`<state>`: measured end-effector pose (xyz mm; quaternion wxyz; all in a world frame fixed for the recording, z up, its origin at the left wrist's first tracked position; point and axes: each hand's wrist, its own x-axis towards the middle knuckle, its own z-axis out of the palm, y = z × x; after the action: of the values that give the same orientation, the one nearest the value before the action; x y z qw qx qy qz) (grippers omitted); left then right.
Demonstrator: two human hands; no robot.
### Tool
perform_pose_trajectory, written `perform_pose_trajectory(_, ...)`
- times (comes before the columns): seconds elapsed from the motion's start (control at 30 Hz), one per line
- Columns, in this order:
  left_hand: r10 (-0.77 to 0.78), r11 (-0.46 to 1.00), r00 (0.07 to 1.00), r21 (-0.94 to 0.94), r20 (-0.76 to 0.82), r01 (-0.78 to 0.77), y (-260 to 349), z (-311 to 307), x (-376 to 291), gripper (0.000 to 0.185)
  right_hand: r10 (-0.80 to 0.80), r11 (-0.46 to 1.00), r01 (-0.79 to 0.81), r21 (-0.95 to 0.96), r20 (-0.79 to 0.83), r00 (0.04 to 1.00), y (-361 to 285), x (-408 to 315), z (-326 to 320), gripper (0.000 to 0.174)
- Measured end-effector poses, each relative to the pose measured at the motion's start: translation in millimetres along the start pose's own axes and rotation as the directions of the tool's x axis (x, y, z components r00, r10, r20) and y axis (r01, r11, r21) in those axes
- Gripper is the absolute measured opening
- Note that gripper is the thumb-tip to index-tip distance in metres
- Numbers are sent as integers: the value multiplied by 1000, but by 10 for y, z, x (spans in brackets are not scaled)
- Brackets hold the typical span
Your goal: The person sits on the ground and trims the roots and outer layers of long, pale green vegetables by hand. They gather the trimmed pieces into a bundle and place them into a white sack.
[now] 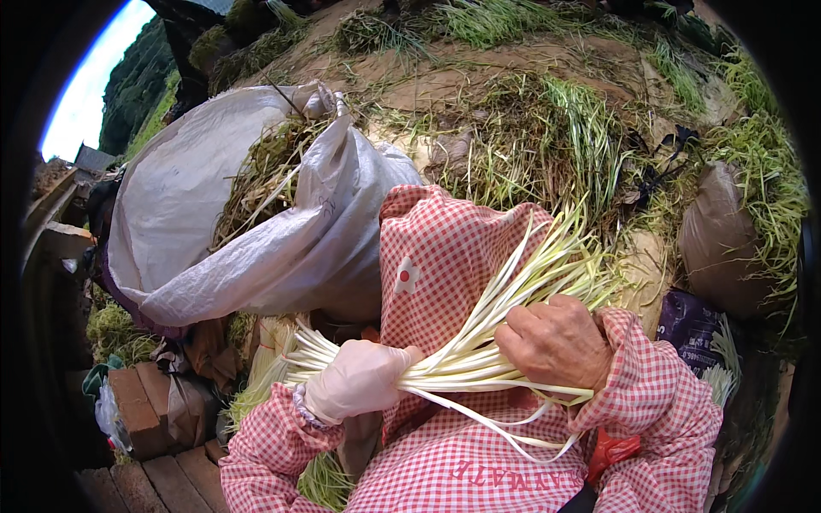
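My left hand [359, 381], in a thin pale glove, is closed around a bundle of long white-and-yellow stalks [468, 359] that look like blanched chives. White cut ends [314, 353] stick out to the left of this fist. My right hand [555, 343] is bare, its fingers curled over the same bundle nearer the yellow-green leaf tips [584, 256]. A few loose stalks [500, 429] droop in a bend below the hands. Under the bundle, a red-and-white checked apron [442, 269] covers my lap.
A large white woven sack [256, 256] with withered leaves [263, 173] in it gapes at the left. Leaf litter [545, 141] covers the ground ahead. Tied stalks [272, 353] lie behind my left arm, near bricks [138, 404]. A brown plastic bag [721, 237] stands at the right.
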<state>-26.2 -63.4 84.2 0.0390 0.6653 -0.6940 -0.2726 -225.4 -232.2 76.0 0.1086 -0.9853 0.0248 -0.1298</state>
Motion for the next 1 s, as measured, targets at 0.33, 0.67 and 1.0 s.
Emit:
perform_pose_trajectory(0.33, -89, 996, 996, 19, 20, 89, -39, 21, -129, 14, 433, 901, -414, 128, -316, 844, 776, -312, -300, 16)
perform_pose_trajectory(0.67, -124, -174, 925, -926, 358, 335, 187, -293, -2, 58, 804, 569, -587, 576, -237, 546, 1184, -1112, -367, 22)
perform_pose_trajectory(1.0, 111, -342, 930, -865, 351, 367, 227, -484, 172, 24, 602, 798, -419, 433, -545, 584, 811, -801, -380, 40)
